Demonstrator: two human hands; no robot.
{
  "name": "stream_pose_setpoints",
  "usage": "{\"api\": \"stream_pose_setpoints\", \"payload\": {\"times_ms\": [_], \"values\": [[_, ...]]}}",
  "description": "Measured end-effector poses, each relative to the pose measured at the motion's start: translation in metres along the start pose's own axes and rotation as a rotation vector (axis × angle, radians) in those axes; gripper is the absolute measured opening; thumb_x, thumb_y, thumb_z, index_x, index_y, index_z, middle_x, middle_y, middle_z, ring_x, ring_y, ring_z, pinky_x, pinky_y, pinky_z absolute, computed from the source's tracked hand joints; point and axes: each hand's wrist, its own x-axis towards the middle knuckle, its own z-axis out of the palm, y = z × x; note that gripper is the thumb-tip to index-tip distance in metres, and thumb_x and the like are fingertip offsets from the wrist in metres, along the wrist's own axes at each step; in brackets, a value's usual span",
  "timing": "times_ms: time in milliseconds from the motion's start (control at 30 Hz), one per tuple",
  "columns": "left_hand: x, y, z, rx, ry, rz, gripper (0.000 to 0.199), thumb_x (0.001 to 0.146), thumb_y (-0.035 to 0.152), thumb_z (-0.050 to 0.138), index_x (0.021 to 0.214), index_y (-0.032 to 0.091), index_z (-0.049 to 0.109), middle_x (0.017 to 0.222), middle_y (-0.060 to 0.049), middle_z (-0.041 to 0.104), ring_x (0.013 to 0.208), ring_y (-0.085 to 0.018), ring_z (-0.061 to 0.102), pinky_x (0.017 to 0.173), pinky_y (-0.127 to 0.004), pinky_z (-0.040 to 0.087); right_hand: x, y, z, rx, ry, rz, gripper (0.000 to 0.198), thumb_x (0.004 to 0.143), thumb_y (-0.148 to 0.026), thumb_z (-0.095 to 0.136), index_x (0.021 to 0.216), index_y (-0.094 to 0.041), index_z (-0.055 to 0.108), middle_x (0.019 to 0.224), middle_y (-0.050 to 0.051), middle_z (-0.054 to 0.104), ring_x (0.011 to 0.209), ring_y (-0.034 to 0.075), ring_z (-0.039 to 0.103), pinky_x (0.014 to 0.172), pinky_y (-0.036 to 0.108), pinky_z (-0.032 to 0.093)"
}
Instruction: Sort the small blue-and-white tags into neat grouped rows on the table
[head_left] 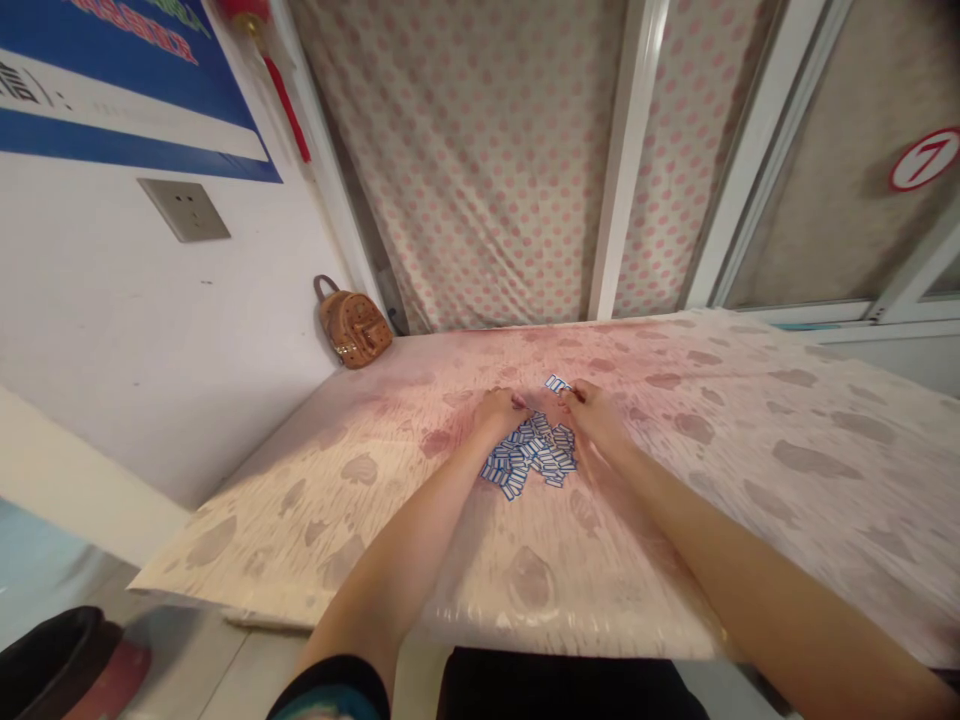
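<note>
A loose pile of small flat white pieces with blue edges and stripes [531, 450] lies on the table between my forearms. My left hand [499, 412] is closed at the pile's upper left edge, its fingertips pressed together; what they hold, if anything, is too small to make out. Beyond the pile, my right hand [590, 405] pinches a blue-and-white striped piece [556, 384], which sticks out to the left of the fingers. The exact kind of these pieces cannot be made out.
A patterned cover [360, 470] spreads over the table. A small brown backpack [356, 325] leans by the wall at the far left corner. Behind the table hangs a dotted curtain [510, 150] next to white frames. A dark and red container [75, 665] is at lower left.
</note>
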Motion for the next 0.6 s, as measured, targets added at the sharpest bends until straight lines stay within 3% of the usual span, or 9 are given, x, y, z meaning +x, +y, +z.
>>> {"api": "stream_pose_setpoints", "payload": {"times_ms": [333, 500, 600], "values": [[0.0011, 0.0015, -0.0019, -0.109, -0.042, -0.002, 0.009, 0.073, 0.029, 0.079, 0.078, 0.022, 0.077, 0.084, -0.004, 0.076, 0.086, -0.021, 0.071, 0.073, -0.025, 0.054, -0.0019, -0.0045, 0.0015, 0.115, 0.016, 0.046, 0.017, 0.082, -0.03, 0.052, 0.067, -0.023, 0.058, 0.064, 0.003, 0.065, 0.061, 0.019, 0.059, 0.058, 0.028, 0.043], [-0.0004, 0.0043, 0.0014, -0.112, -0.015, -0.006, 0.012, 0.076, 0.024, 0.076, 0.087, 0.018, 0.075, 0.087, -0.005, 0.075, 0.082, -0.02, 0.07, 0.071, -0.026, 0.052, -0.0026, -0.0038, -0.0007, 0.051, 0.026, -0.002, 0.02, 0.081, -0.033, 0.054, 0.064, -0.022, 0.057, 0.06, 0.002, 0.062, 0.06, 0.018, 0.056, 0.054, 0.026, 0.038], [0.0007, 0.005, 0.0035, -0.226, 0.014, 0.037, 0.013, 0.079, 0.018, 0.072, 0.092, 0.015, 0.072, 0.084, -0.005, 0.074, 0.076, -0.017, 0.069, 0.07, -0.025, 0.052, -0.002, -0.0039, -0.0012, 0.002, 0.035, -0.01, 0.023, 0.08, -0.034, 0.055, 0.061, -0.022, 0.052, 0.057, 0.0, 0.057, 0.058, 0.017, 0.052, 0.055, 0.027, 0.035]]}}
